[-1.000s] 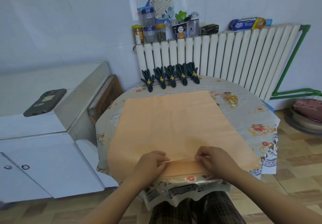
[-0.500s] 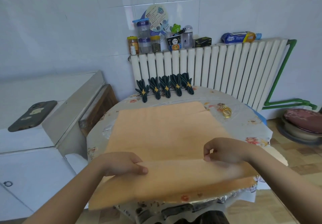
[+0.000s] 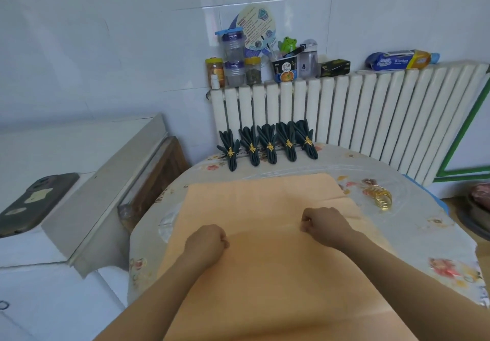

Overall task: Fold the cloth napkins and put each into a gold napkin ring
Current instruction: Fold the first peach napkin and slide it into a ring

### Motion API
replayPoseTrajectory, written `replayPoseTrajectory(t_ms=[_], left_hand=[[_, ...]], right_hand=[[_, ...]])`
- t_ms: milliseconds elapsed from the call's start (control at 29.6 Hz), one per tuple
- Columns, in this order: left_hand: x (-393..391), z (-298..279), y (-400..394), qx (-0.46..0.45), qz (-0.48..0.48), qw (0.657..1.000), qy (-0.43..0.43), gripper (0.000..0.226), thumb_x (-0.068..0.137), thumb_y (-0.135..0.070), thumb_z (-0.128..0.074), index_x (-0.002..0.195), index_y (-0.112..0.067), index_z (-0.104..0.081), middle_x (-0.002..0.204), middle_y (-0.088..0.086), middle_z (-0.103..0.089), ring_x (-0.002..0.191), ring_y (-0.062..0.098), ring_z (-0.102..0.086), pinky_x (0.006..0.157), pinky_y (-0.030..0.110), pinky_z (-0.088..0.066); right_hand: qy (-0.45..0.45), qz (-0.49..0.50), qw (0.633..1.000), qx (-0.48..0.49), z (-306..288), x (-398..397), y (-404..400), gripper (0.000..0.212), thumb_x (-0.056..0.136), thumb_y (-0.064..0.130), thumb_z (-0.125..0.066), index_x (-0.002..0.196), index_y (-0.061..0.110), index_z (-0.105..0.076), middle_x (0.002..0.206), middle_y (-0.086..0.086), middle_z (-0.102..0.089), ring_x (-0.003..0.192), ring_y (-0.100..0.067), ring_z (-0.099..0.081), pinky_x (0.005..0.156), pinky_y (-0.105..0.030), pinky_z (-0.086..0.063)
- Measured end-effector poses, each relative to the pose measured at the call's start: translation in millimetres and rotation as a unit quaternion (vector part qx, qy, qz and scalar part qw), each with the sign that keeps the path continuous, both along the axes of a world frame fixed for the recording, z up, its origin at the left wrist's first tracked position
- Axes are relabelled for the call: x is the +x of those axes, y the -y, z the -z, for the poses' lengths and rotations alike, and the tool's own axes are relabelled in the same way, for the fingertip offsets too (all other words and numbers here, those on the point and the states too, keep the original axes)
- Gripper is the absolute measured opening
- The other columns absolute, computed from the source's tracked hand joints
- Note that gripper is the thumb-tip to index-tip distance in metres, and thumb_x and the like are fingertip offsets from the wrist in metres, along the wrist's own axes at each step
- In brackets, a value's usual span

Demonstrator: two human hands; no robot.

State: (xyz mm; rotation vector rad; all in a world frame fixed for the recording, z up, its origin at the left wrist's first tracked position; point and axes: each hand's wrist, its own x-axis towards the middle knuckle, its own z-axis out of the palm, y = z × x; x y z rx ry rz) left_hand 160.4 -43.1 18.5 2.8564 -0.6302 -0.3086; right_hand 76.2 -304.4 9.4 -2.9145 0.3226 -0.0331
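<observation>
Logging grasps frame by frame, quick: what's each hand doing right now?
Left hand: fingers curled, pinching the folded edge of the orange napkin.
Right hand: fingers curled, pinching the same edge.

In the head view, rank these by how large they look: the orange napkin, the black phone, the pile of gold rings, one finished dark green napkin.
1. orange napkin
2. black phone
3. dark green napkin
4. pile of gold rings

The last two look close; the green napkin lies farther away, so that order is unsure.
</observation>
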Motion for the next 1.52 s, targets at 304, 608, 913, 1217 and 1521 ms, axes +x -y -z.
replayPoseTrajectory(t_ms=[304,608,913,1217,1521], left_hand=[[68,33,18,0.024,-0.018,0.991,0.127,0.024,0.098,-0.019,-0.037,0.100,-0.015,-0.060,0.104,0.004,-0.059,0.095,0.025,-0.056,0.079,0.032,-0.038],[103,43,26,0.088,-0.042,0.992,0.083,0.024,0.097,-0.023,-0.037,0.114,-0.020,-0.053,0.117,0.002,-0.048,0.112,0.022,-0.045,0.099,0.037,-0.026],[121,36,31,0.106,-0.038,0.994,0.012,0.032,0.094,-0.020,-0.046,0.126,-0.019,-0.045,0.129,0.006,-0.042,0.119,0.025,-0.041,0.102,0.036,-0.028],[128,31,6,0.062,0.028,0.998,0.006,0.025,0.092,-0.038,-0.054,0.108,-0.020,-0.061,0.110,0.000,-0.057,0.103,0.020,-0.050,0.086,0.030,-0.035],[103,19,-60,0.015,-0.026,0.998,0.051,0.013,0.092,-0.013,-0.048,0.082,-0.016,-0.056,0.087,0.003,-0.063,0.085,0.023,-0.058,0.069,0.031,-0.043]], right_hand=[[0.082,0.015,0.994,-0.065,38,78,15,0.023,0.097,0.033,-0.041,0.104,0.024,-0.060,0.107,0.007,-0.060,0.106,-0.015,-0.048,0.096,-0.029,-0.024],[0.134,0.037,0.988,-0.061,56,94,16,0.020,0.092,0.040,-0.050,0.096,0.025,-0.061,0.097,0.008,-0.057,0.099,-0.016,-0.050,0.097,-0.032,-0.017],[0.113,0.069,0.988,-0.082,57,101,9,0.026,0.093,0.046,-0.045,0.097,0.025,-0.060,0.100,0.008,-0.057,0.108,-0.017,-0.045,0.105,-0.037,-0.011],[0.192,-0.093,0.976,0.046,58,85,-32,0.022,0.071,0.011,-0.073,0.091,0.021,-0.071,0.089,-0.001,-0.065,0.084,-0.027,-0.058,0.075,-0.041,-0.050],[0.054,-0.094,0.994,0.002,54,48,-82,0.040,0.096,0.039,-0.035,0.136,0.038,-0.042,0.136,0.010,-0.041,0.125,-0.019,-0.033,0.100,-0.033,-0.024]])
